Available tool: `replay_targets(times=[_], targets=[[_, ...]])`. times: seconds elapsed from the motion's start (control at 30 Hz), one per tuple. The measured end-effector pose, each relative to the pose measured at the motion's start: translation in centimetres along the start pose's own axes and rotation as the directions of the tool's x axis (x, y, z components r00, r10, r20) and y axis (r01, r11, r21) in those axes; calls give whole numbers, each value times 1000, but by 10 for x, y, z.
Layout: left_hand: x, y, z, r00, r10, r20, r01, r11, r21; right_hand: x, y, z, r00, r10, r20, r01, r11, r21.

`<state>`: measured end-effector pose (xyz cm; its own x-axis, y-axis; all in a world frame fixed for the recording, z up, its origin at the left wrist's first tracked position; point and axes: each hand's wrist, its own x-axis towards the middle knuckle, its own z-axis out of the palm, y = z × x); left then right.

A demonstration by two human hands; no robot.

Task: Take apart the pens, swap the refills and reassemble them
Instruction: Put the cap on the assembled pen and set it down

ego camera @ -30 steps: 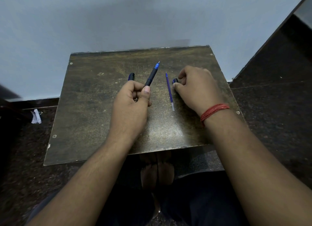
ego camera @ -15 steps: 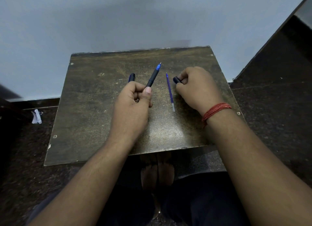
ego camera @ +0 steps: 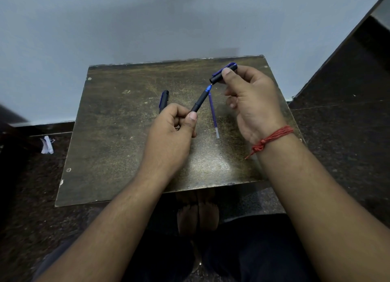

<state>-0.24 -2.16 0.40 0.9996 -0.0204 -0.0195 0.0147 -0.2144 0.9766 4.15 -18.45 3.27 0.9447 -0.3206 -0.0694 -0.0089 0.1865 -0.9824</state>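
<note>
My left hand [ego camera: 172, 132] grips a black pen [ego camera: 200, 100] with a blue tip that points up and to the right. Just beyond that tip, my right hand [ego camera: 251, 100] pinches a black cap with a blue clip [ego camera: 221, 75], lifted above the board, its open end facing the pen tip and almost touching it. A loose purple refill [ego camera: 213, 115] lies on the brown board [ego camera: 118, 134] between my hands. A second black cap with a blue clip [ego camera: 163, 98] lies on the board, partly behind my left hand.
The board sits low over a dark speckled floor, its far edge against a pale wall. A scrap of white paper [ego camera: 46, 144] lies on the floor to the left. My feet [ego camera: 197, 216] show below the board's near edge.
My right hand has lifted the cap off the board and brought it up to the pen's tip. The left hand has held the pen nearly still.
</note>
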Motion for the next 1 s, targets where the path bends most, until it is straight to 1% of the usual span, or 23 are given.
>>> replay_targets(times=[0.37,0.47,0.63,0.8,1.0], targets=[[-1,1,-1,1000,10,1,-10,999,45,0,-2,-3,999,-24,36,26,998,-52],[0,1,0,1000,13,-3,-13,999,40,-3,-1,0,994,-51,100,60,994,-95],[1,2,-2,1000,-2,-13,2,1000,-19,-11,2,9,962,-96,257,162,955,-250],[0,2,0,998,24,-63,-23,1000,11,-15,4,18,971,-102,215,143,972,-185],[-2,-2,-3,993,53,-105,-48,998,52,-21,8,30,969,-145,198,191,952,-240]])
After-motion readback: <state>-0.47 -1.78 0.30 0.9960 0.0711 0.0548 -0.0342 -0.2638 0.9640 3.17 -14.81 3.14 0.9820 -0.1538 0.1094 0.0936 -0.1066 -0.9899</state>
